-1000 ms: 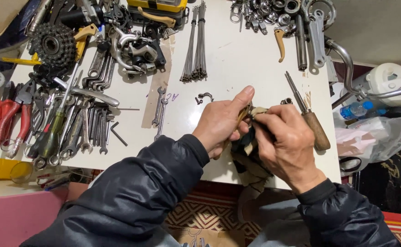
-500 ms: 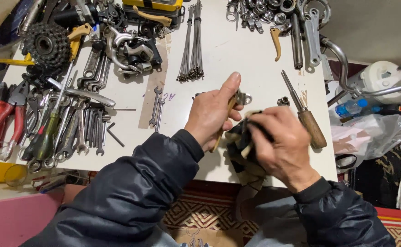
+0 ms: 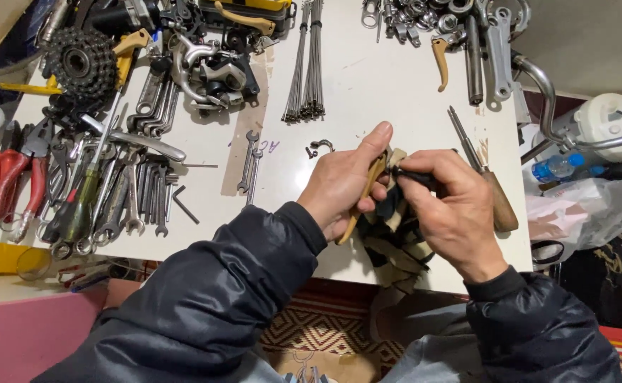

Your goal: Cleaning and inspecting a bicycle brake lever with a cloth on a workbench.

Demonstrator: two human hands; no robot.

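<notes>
My left hand (image 3: 343, 181) grips a tan brake lever (image 3: 365, 196), its thumb stretched along the lever's upper end. My right hand (image 3: 456, 209) pinches a dark, stained rag (image 3: 394, 230) against the lever's top. The rag hangs down between both hands over the white table's (image 3: 367, 92) front edge. Both arms wear dark padded sleeves. The lever's far end is hidden behind my fingers and the rag.
A wooden-handled file (image 3: 487, 177) lies right of my right hand. Two small spanners (image 3: 249, 162) and a bundle of spokes (image 3: 306, 60) lie ahead. Several spanners (image 3: 130, 195), red pliers (image 3: 9, 181), a cog cassette (image 3: 82, 65) and brake calipers (image 3: 208, 67) crowd the left. A second tan lever (image 3: 440, 60) lies far right.
My left hand has turned the lever and its thumb now lies straight along it. My right hand has shifted the rag up onto the lever's top.
</notes>
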